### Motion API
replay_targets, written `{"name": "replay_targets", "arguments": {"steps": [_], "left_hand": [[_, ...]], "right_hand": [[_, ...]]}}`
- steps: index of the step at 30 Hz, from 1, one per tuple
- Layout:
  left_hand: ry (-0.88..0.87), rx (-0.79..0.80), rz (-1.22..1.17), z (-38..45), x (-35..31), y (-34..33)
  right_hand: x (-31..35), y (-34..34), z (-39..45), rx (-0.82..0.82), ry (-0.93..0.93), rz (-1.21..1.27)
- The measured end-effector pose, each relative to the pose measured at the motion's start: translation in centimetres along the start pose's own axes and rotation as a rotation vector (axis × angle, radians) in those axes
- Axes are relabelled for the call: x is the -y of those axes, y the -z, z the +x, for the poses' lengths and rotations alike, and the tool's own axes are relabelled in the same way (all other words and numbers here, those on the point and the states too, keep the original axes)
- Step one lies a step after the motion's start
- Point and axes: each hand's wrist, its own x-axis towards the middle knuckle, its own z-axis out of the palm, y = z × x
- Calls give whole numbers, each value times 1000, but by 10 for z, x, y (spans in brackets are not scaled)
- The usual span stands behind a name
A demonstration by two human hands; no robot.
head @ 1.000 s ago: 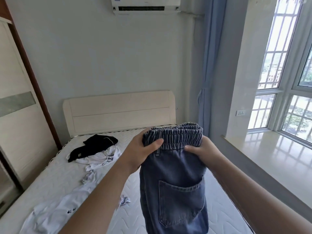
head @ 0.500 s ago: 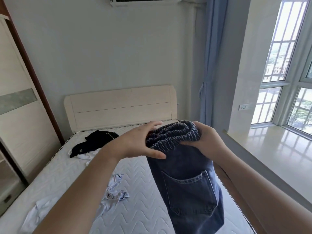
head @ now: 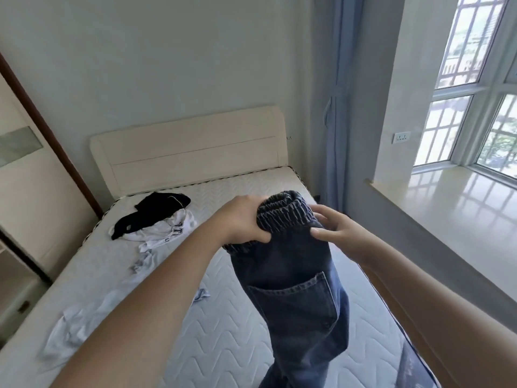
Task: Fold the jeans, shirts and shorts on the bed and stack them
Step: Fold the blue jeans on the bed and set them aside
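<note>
- Jeans (head: pixel 291 289) hang in the air above the bed (head: pixel 223 340), long axis vertical, elastic waistband uppermost, legs running out of the frame's lower edge
- Left hand (head: pixel 240 219) grips the bunched waistband, fingers curled round it
- Right hand (head: pixel 334 231) rests at the waistband's right end, fingers spread against the denim; a true grip cannot be told
- Judgement: left hand carries the weight; the garment drops straight down from both hands toward the mattress
- Black garment (head: pixel 159 208) and white shirt (head: pixel 165 231) lie unfolded near the headboard (head: pixel 190 152)
</note>
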Motion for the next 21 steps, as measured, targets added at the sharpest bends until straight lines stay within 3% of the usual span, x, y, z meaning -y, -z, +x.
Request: {"name": "replay_targets", "arguments": {"steps": [4, 8, 10, 14, 21], "left_hand": [[24, 20, 6, 3, 0, -13], [28, 29, -14, 6, -4, -14], [35, 34, -15, 8, -7, -15], [52, 22, -22, 12, -8, -16], [87, -27, -39, 18, -8, -17]], "right_hand": [[-93, 23, -26, -192, -348, -71], [-180, 21, -50, -328, -764, 42], [-209, 12, -60, -354, -854, 143], [-224, -2, -59, -488, -849, 483], [-212, 16, -54, -226, -544, 898]]}}
